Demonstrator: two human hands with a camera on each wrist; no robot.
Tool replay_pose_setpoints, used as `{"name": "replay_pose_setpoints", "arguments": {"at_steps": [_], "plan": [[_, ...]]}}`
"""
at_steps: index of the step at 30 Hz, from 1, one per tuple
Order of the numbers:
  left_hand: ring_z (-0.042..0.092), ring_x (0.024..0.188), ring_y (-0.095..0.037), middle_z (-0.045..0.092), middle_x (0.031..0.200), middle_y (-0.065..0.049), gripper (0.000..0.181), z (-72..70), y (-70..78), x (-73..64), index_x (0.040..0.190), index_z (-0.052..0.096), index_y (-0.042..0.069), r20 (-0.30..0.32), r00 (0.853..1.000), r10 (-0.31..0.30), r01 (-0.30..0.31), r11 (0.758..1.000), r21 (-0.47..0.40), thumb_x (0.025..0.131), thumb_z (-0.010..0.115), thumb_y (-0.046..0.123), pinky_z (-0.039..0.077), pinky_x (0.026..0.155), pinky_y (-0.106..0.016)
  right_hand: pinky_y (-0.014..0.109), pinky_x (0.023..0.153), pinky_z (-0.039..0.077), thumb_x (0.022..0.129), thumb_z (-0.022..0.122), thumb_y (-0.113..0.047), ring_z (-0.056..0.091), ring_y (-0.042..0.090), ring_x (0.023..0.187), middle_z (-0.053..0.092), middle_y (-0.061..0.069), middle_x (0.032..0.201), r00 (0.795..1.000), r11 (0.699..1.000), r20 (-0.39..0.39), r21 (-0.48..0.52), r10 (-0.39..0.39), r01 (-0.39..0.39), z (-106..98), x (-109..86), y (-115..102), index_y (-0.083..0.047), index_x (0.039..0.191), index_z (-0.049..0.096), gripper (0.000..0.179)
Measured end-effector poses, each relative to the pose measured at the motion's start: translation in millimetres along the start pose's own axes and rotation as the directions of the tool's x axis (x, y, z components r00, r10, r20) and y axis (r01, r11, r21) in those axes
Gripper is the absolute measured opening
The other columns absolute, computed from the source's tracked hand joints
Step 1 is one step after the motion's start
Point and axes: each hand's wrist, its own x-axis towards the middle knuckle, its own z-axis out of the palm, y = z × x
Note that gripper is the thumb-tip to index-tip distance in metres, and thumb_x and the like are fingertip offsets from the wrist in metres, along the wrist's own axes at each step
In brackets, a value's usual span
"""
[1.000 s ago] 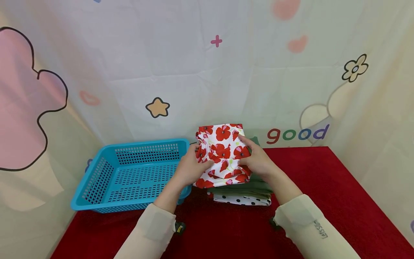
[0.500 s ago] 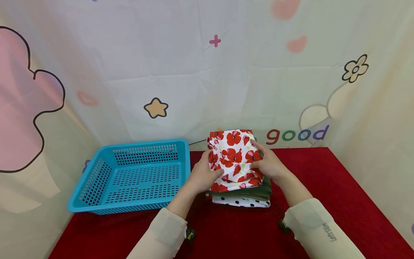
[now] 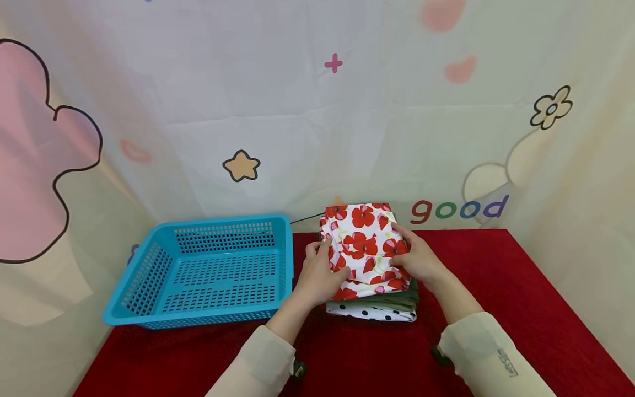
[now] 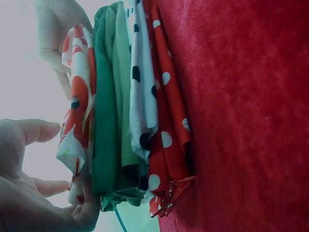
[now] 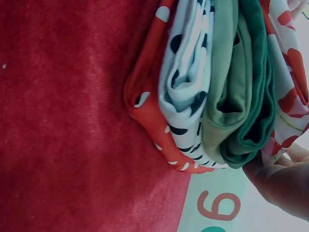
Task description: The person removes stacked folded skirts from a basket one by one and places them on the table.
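Note:
A folded white cloth printed with red poppies [image 3: 369, 248] lies on top of a stack in the head view. Beneath it come dark green cloth [image 5: 258, 92], paler green cloth [image 5: 224, 82], white cloth with black dots [image 3: 369, 312] and, lowest, red cloth with white dots [image 4: 166, 121]. My left hand [image 3: 318, 278] holds the poppy cloth's left edge, one finger tucked between it and the green cloth and the thumb apart from the fingers. At the opposite edge my right hand [image 3: 420, 259] grips the poppy cloth, index finger and thumb over its top.
A blue plastic basket [image 3: 225, 275] with holes in its walls stands left of the stack and holds nothing. A red cover [image 3: 476, 286] spreads over the table. Behind hangs a pale printed curtain [image 3: 297, 138].
Both hands have moved right and slightly nearer with the poppy cloth, which now sits squarely over the stack. The left fingers have shifted up onto its edge. The basket stays put.

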Motion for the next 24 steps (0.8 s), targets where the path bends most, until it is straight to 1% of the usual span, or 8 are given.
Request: {"name": "replay_pose_setpoints", "arguments": {"at_steps": [3,6,10,13,16,18,22,24], "plan": [[0.036,0.140,-0.035,0.027,0.159,-0.014,0.085,5.5,-0.4,-0.8,0.161,0.033,0.012,-0.033,0.999,0.015,-0.013,0.999,0.040,0.091,0.076,0.031,0.054,0.103,-0.056,0.053,0.108,0.052,0.097,0.065,-0.008,0.032,0.042,0.146,0.027,0.023,0.165,1.000,1.000,-0.012,-0.014,-0.001,0.001,0,-0.3,3,-0.021,0.168,0.018,0.086],[0.031,0.144,-0.037,0.024,0.162,-0.013,0.082,9.7,0.0,-1.5,0.161,0.034,0.012,-0.058,0.997,0.045,-0.040,0.996,0.083,0.092,0.074,0.034,0.044,0.111,-0.061,0.052,0.107,0.054,0.097,0.067,-0.012,0.036,0.041,0.144,0.030,0.023,0.163,1.000,1.000,-0.023,-0.026,-0.002,0.001,0,-1.4,6,-0.020,0.167,0.019,0.085],[0.025,0.150,-0.039,0.024,0.166,-0.012,0.070,13.7,0.1,0.5,0.160,0.038,0.013,-0.050,0.996,0.075,-0.069,0.992,0.110,0.099,0.064,0.036,0.034,0.115,-0.067,0.045,0.100,0.059,0.101,0.065,-0.023,0.045,0.039,0.139,0.036,0.023,0.159,0.999,1.000,-0.032,-0.031,0.001,-0.002,-1,-2.7,6,-0.020,0.167,0.021,0.080],[0.025,0.151,-0.039,0.028,0.166,-0.010,0.057,16.0,-0.3,2.7,0.156,0.045,0.015,-0.037,0.996,0.075,-0.071,0.993,0.099,0.105,0.054,0.038,0.032,0.115,-0.069,0.044,0.099,0.059,0.106,0.058,-0.031,0.047,0.038,0.139,0.035,0.021,0.162,0.999,1.000,-0.033,-0.015,0.012,-0.013,-2,-2.8,6,-0.020,0.167,0.022,0.071],[0.025,0.152,-0.038,0.034,0.164,-0.010,0.050,16.6,-1.1,4.4,0.149,0.053,0.016,-0.044,0.997,0.064,-0.061,0.996,0.065,0.107,0.047,0.042,0.031,0.116,-0.070,0.045,0.100,0.059,0.108,0.053,-0.031,0.047,0.038,0.141,0.031,0.021,0.165,0.999,1.000,-0.029,0.000,0.028,-0.028,-4,-1.8,7,-0.021,0.166,0.025,0.065],[0.025,0.151,-0.037,0.038,0.162,-0.010,0.049,16.0,-1.7,5.0,0.144,0.058,0.015,-0.062,0.996,0.061,-0.059,0.997,0.044,0.108,0.044,0.045,0.031,0.115,-0.070,0.044,0.099,0.059,0.107,0.054,-0.026,0.051,0.039,0.139,0.033,0.022,0.164,0.999,0.999,-0.019,0.003,0.033,-0.033,-6,-1.3,9,-0.020,0.166,0.026,0.065],[0.029,0.150,-0.035,0.050,0.153,-0.009,0.056,14.2,-2.5,6.8,0.138,0.065,0.012,-0.110,0.991,0.070,-0.070,0.998,0.011,0.109,0.038,0.051,0.032,0.114,-0.071,0.040,0.092,0.062,0.101,0.064,-0.018,0.058,0.041,0.131,0.040,0.024,0.158,1.000,0.999,0.005,0.015,0.031,-0.031,-10,-3.1,12,-0.018,0.165,0.027,0.074],[0.030,0.150,-0.034,0.055,0.148,-0.009,0.057,13.8,-2.5,7.6,0.136,0.068,0.011,-0.129,0.989,0.077,-0.079,0.997,-0.007,0.109,0.038,0.052,0.033,0.114,-0.071,0.041,0.092,0.062,0.099,0.068,-0.017,0.057,0.041,0.132,0.041,0.024,0.157,0.999,0.999,0.019,0.021,0.027,-0.027,-12,-5.3,13,-0.018,0.165,0.027,0.078]]}}
